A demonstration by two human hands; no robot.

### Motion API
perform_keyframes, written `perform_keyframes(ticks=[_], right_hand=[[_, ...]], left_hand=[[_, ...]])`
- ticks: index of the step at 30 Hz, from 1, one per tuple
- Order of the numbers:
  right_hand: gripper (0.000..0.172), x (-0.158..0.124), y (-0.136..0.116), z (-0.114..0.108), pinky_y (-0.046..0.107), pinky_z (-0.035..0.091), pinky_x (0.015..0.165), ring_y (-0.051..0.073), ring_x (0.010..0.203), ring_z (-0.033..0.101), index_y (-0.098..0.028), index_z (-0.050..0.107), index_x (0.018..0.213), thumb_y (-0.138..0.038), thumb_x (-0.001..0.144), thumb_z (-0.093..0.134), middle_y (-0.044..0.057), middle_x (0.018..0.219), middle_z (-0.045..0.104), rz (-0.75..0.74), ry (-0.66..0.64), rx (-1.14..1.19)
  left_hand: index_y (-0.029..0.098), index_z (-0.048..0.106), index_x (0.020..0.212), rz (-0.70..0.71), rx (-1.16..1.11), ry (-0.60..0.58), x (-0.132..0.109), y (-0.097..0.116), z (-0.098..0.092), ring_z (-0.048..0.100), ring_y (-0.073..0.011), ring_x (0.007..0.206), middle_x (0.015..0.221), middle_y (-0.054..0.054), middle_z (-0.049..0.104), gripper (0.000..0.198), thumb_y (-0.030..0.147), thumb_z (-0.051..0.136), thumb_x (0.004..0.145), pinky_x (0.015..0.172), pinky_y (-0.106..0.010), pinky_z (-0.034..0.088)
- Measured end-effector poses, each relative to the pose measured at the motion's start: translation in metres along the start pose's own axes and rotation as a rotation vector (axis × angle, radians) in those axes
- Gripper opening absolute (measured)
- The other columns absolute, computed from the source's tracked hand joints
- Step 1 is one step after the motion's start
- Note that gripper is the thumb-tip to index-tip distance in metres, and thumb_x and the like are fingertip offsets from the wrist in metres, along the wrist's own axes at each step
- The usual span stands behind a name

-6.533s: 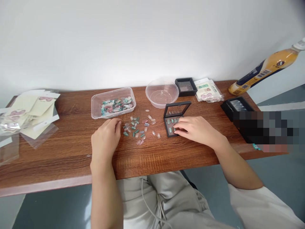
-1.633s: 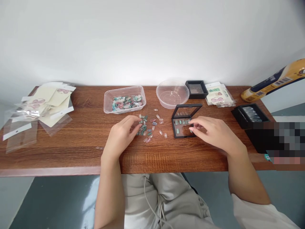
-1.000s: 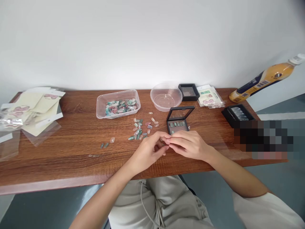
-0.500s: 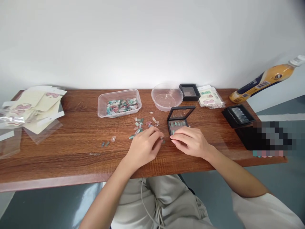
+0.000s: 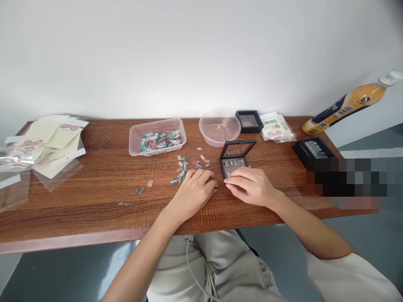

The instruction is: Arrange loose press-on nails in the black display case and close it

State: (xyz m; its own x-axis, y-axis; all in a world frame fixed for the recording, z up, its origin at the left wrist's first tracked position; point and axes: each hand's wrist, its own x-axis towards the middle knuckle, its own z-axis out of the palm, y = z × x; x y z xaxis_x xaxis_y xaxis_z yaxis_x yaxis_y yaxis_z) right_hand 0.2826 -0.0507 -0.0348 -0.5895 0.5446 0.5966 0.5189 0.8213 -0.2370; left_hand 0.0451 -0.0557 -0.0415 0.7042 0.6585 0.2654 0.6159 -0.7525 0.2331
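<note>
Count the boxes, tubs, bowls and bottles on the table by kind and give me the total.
Black display boxes: 3 (open box, rear box, right-hand box)
Clear rectangular tub: 1
Clear round bowl: 1
Yellow bottle: 1
Total: 6

wall: smooth white wall (image 5: pixel 201 63), rising beyond the left hand (image 5: pixel 193 193) and right hand (image 5: pixel 250 186) | bench: brown wood-grain bench (image 5: pixel 94 212) directly under both hands | floor: grey-blue floor (image 5: pixel 59 268) below the bench, nearer than the hands | light: soft, even, diffuse
</note>
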Motion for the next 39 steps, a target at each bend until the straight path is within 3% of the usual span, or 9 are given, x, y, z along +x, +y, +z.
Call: perform_keyframes(ticks=[5, 8, 12, 18, 28, 39], right_hand=[[0.012, -0.002, 0.000, 0.001, 0.026, 0.052, 0.064, 0.015, 0.075, 0.068, -0.018, 0.068, 0.101, -0.012, 0.090, 0.065, 0.005, 0.086, 0.072, -0.003, 0.035, 0.007], [0.018, -0.002, -0.001, 0.001, 0.026, 0.055, 0.065, 0.016, 0.077, 0.070, -0.018, 0.067, 0.106, -0.012, 0.089, 0.067, 0.005, 0.088, 0.073, -0.021, 0.085, 0.014], [0.025, 0.000, -0.004, 0.002, 0.028, 0.060, 0.071, 0.016, 0.082, 0.073, -0.019, 0.066, 0.114, -0.012, 0.090, 0.068, 0.006, 0.092, 0.075, -0.032, 0.131, 0.022], [0.038, 0.002, -0.009, 0.006, 0.029, 0.065, 0.082, 0.018, 0.092, 0.076, -0.019, 0.065, 0.125, -0.010, 0.088, 0.071, 0.007, 0.101, 0.079, -0.034, 0.170, 0.010], [0.059, 0.000, -0.016, 0.015, 0.034, 0.064, 0.097, 0.024, 0.115, 0.070, -0.015, 0.055, 0.142, -0.008, 0.087, 0.073, 0.014, 0.127, 0.070, -0.107, 0.194, -0.038], [0.059, 0.001, -0.018, 0.016, 0.030, 0.063, 0.098, 0.023, 0.111, 0.072, -0.012, 0.060, 0.137, -0.009, 0.082, 0.078, 0.012, 0.121, 0.074, -0.123, 0.200, -0.053]], left_hand=[[0.019, 0.064, 0.105, -0.101, -0.320, 0.041, 0.000, 0.004, -0.009, 0.061, -0.0177, 0.099, 0.106, -0.004, 0.070, 0.013, 0.025, 0.053, 0.102, 0.090, -0.035, 0.038], [0.021, 0.066, 0.104, -0.264, -0.616, 0.094, 0.000, 0.004, -0.015, 0.065, -0.0148, 0.093, 0.101, -0.001, 0.072, 0.011, 0.028, 0.059, 0.099, 0.089, -0.031, 0.042], [0.018, 0.067, 0.101, -0.501, -1.017, 0.117, 0.001, 0.003, -0.016, 0.068, -0.0135, 0.079, 0.093, -0.002, 0.072, 0.018, 0.035, 0.065, 0.094, 0.075, -0.027, 0.050], [0.014, 0.066, 0.097, -0.537, -1.435, 0.090, 0.005, 0.000, -0.014, 0.069, -0.0109, 0.070, 0.080, 0.000, 0.071, 0.021, 0.032, 0.074, 0.088, 0.077, -0.025, 0.054], [0.013, 0.069, 0.096, -0.503, -1.561, 0.050, 0.006, 0.000, -0.011, 0.071, -0.0121, 0.075, 0.079, -0.001, 0.073, 0.017, 0.027, 0.074, 0.088, 0.079, -0.025, 0.055], [0.014, 0.072, 0.094, -0.479, -1.540, 0.035, 0.007, 0.001, -0.009, 0.070, -0.0134, 0.086, 0.091, -0.004, 0.075, 0.015, 0.027, 0.075, 0.087, 0.083, -0.025, 0.053]])
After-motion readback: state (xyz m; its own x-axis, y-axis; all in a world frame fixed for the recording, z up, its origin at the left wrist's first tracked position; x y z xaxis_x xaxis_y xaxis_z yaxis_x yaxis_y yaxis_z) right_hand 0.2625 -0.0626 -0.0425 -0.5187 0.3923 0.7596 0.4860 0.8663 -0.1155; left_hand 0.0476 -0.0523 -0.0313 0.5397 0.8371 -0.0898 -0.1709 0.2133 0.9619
